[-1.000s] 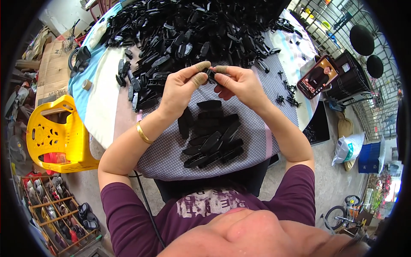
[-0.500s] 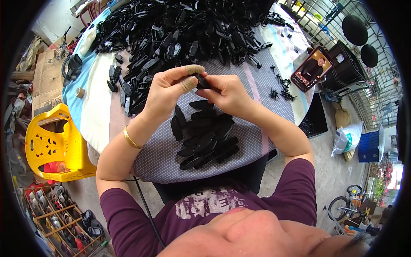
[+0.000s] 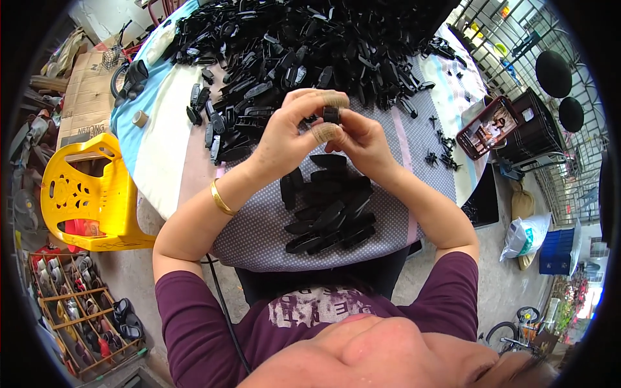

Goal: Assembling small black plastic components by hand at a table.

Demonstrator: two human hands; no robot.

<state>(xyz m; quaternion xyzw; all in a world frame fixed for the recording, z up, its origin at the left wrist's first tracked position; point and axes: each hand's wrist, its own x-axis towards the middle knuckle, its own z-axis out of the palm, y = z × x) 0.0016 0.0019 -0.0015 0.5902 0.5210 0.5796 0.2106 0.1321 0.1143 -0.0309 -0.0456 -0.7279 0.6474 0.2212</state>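
Hands (image 3: 294,129) (image 3: 367,142) pinching a black part (image 3: 331,115), dotted tablecloth (image 3: 252,236) below, yellow chair (image 3: 116,207), grey floor (image 3: 501,284)

Lettering on a purple shirt (image 3: 272,322) and brown cardboard (image 3: 85,97)
Block capitals fill the shirt's pale print (image 3: 314,306) at six o'clock and darken the cardboard at ten; the phone (image 3: 488,129) at two shows marks too small to read.

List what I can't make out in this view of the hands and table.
- Head view: most of the black piece, covered by the left hand and right hand.
- Head view: the far end of the large pile, cut off by the top edge.
- Head view: lower parts of the near pile, hidden under those on top.
- Head view: details of the small black bits, too small.
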